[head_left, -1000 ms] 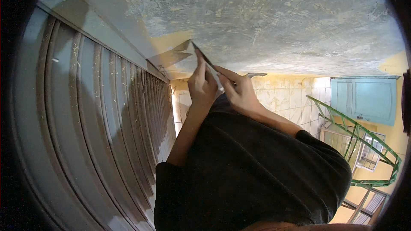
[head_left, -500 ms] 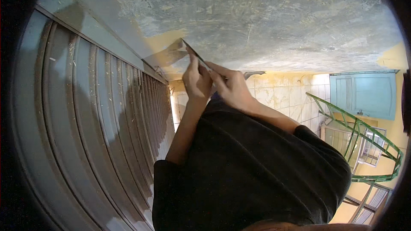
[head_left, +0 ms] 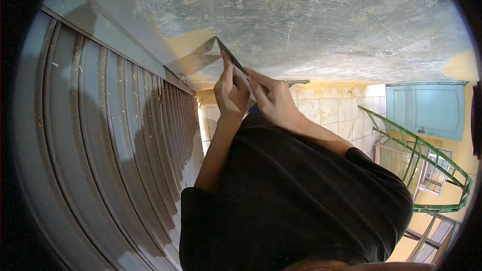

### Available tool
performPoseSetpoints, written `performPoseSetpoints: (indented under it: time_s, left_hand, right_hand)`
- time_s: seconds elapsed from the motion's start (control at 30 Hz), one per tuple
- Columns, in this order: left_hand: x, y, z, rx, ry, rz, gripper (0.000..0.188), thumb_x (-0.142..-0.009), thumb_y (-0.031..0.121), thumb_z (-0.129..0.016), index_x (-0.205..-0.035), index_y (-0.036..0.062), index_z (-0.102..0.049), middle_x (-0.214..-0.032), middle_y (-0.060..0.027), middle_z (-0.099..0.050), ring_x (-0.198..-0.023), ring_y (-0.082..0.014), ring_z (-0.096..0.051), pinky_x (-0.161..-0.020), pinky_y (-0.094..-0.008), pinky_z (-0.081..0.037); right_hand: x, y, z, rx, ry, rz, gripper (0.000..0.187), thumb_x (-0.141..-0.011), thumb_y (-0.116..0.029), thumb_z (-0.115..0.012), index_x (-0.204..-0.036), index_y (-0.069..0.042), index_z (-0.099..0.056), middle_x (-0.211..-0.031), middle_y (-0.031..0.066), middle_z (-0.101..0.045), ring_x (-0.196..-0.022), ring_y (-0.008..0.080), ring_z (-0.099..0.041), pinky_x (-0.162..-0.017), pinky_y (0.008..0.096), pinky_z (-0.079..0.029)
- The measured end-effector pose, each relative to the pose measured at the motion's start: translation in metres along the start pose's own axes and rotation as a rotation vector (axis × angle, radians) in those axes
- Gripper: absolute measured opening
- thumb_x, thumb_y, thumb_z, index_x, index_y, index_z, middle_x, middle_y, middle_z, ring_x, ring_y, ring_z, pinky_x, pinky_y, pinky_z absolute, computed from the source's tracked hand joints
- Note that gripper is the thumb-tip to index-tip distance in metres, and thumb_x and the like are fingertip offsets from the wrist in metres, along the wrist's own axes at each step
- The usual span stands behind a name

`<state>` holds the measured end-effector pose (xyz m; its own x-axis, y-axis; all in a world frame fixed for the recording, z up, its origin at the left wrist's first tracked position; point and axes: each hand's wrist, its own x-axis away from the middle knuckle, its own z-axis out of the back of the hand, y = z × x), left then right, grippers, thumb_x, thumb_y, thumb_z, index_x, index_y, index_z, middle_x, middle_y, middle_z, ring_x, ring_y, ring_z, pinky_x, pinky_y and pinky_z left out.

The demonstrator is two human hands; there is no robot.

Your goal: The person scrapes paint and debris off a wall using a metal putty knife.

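Observation:
Both hands grip a flat, dark metal scraper (head_left: 229,55), its thin blade slanting up and to the left. Its far corner meets the wall (head_left: 301,20) beside a patch of yellow paint (head_left: 188,42). My left hand (head_left: 231,93) is closed on the lower left side, thumb or finger pointing up along the blade. My right hand (head_left: 273,98) closes around the lower right end, fingers pressed to the edge. Any handle is hidden by the hands. Grey, scratched surface covers most of the wall, with yellow specks.
A ribbed grey metal shutter (head_left: 100,120) with small flakes on it runs down the left. At right stand a green metal ladder-like frame (head_left: 416,143) and a light blue door (head_left: 427,110). Pale tiles (head_left: 326,108) show behind my right arm.
The scraper's far corner has shifted slightly up along the edge of the yellow patch, and its shadow has changed with it. Both hands keep their grip.

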<state>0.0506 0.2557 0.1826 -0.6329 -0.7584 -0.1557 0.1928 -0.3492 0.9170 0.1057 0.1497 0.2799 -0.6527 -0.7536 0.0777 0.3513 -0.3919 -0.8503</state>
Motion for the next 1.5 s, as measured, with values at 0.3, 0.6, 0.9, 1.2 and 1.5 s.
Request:
performPoseSetpoints:
  time_s: [0.3, 0.6, 0.9, 1.2, 1.5]
  left_hand:
    - [0.0, -0.025, -0.001, 0.354, 0.08, -0.019, 0.051, -0.102, 0.013, -0.051, -0.146, -0.0108, -0.043, -0.073, -0.0176, -0.06, -0.062, -0.0238, -0.061, -0.058, -0.0364, -0.049]
    - [0.001, -0.02, 0.002, 0.171, -0.002, -0.006, 0.062, -0.097, 0.006, -0.053, -0.154, -0.0077, -0.034, -0.076, -0.0227, -0.062, -0.065, -0.0323, -0.066, -0.061, -0.0384, -0.051]
    - [-0.002, -0.022, 0.002, 0.343, -0.005, 0.098, 0.06, -0.098, 0.007, -0.051, -0.153, -0.0092, -0.034, -0.077, -0.0241, -0.062, -0.066, -0.0321, -0.066, -0.06, -0.0374, -0.05]
    - [-0.006, -0.032, 0.009, 0.285, -0.028, 0.144, 0.06, -0.096, 0.006, -0.051, -0.151, -0.0121, -0.033, -0.078, -0.0276, -0.063, -0.068, -0.0404, -0.068, -0.06, -0.043, -0.051]
    - [-0.004, -0.017, 0.01, 0.094, 0.023, -0.098, 0.067, -0.093, 0.011, -0.061, -0.151, -0.0118, -0.035, -0.078, -0.0279, -0.064, -0.066, -0.0356, -0.069, -0.06, -0.0402, -0.051]
  right_hand:
    - [-0.021, 0.005, -0.019, -0.074, 0.02, 0.142, 0.028, -0.1, -0.013, -0.057, -0.121, 0.002, -0.069, -0.073, 0.0264, -0.066, -0.06, 0.0263, -0.068, -0.06, 0.0385, -0.053]
    - [-0.012, -0.001, -0.012, -0.043, 0.057, 0.157, 0.028, -0.099, -0.01, -0.057, -0.12, 0.005, -0.068, -0.071, 0.0279, -0.065, -0.061, 0.0267, -0.069, -0.059, 0.0377, -0.053]
    - [-0.022, 0.004, -0.019, -0.009, -0.007, 0.115, 0.028, -0.1, -0.009, -0.056, -0.122, 0.004, -0.067, -0.077, 0.0251, -0.069, -0.063, 0.0233, -0.067, -0.061, 0.0365, -0.054]
    - [-0.025, 0.0, -0.026, -0.03, 0.021, 0.172, 0.027, -0.098, -0.006, -0.055, -0.119, 0.006, -0.068, -0.076, 0.0257, -0.07, -0.059, 0.0263, -0.069, -0.059, 0.0361, -0.055]
    - [-0.023, 0.007, -0.03, 0.025, 0.05, 0.125, 0.034, -0.1, -0.01, -0.058, -0.131, 0.003, -0.065, -0.081, 0.0227, -0.071, -0.07, 0.0166, -0.065, -0.067, 0.0334, -0.054]
